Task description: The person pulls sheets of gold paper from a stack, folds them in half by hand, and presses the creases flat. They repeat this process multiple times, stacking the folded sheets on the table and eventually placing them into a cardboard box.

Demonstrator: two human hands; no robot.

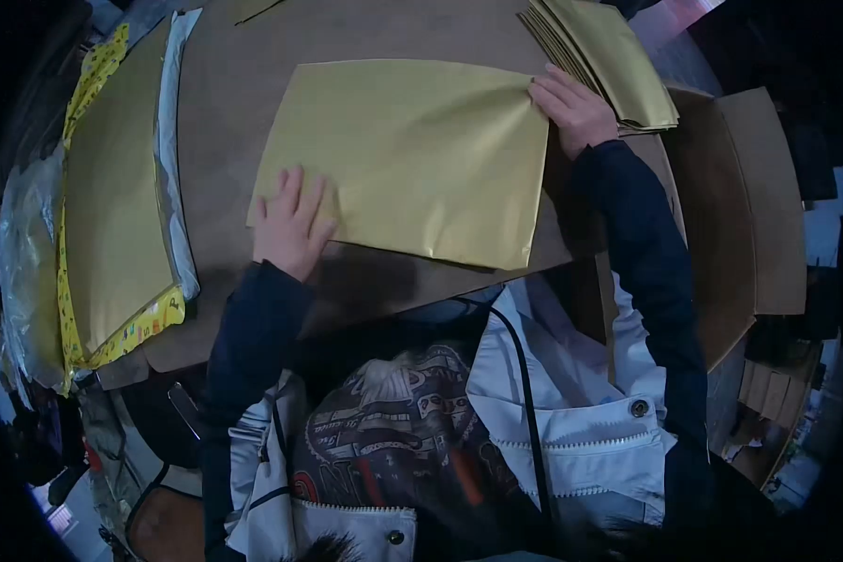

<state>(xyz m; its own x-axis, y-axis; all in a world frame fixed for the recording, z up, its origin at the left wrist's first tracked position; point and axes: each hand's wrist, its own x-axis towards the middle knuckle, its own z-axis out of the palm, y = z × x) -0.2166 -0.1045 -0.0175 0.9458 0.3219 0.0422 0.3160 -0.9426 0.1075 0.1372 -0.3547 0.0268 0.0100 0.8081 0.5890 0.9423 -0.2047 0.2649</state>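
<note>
A gold paper sheet (412,150), which looks folded or layered along its lower edge, lies on the brown table in front of me. My left hand (295,223) rests flat on its lower left part, fingers spread. At the upper right corner, my right hand (576,110) grips the sheet's edge; creases run out from the fingertips, and the thumb is hidden. Just behind that hand is a pile of folded gold paper (618,61). To the left lies a large stack of flat gold sheets (117,197) in opened yellow printed wrapping (140,326).
An open cardboard box (763,201) stands against the table's right side, its flap turned outward. Clear plastic film (30,262) bunches up beyond the wrapped stack. The brown table (225,112) ends close to my body, at its front edge.
</note>
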